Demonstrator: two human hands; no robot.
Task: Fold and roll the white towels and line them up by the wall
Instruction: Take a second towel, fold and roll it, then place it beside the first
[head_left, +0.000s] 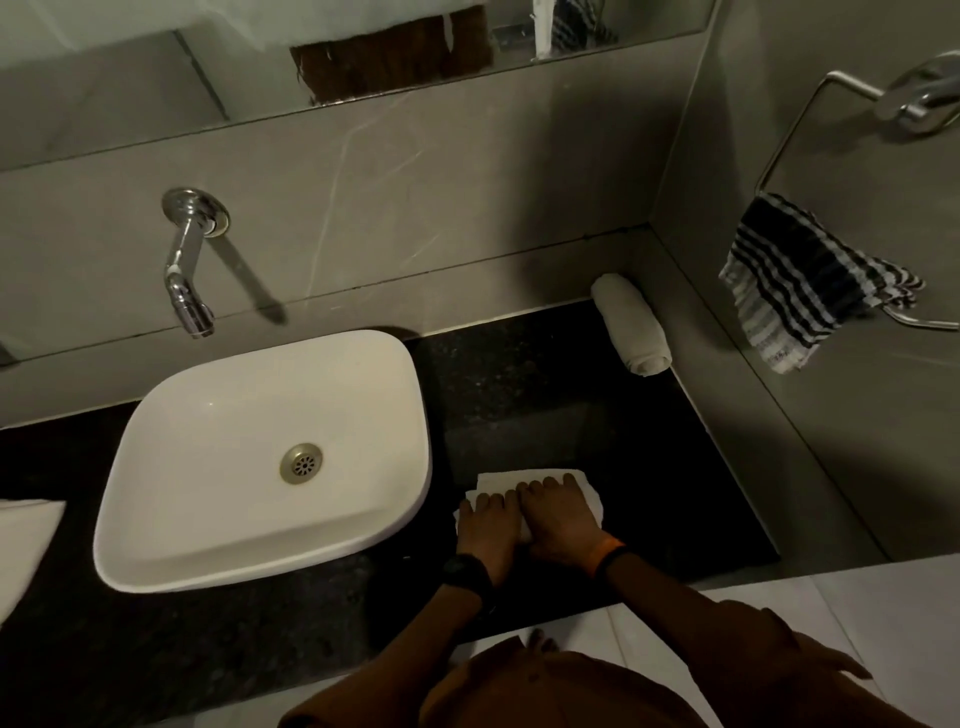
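Both hands press palm-down, fingers curled over the near edge of a small folded white cotton towel (540, 491), the left hand (488, 525) and right hand (558, 525) touching side by side. It lies on the black speckled stone counter (545, 405), just right of the white square ceramic basin (260, 462). To roll well, I judge: keep even pressure and both edges square. One finished white rolled towel (631, 325) sits beyond the basin's far right corner, against the wall.

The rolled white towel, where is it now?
The rolled white towel lies on the black counter in the far right corner, against the side wall.
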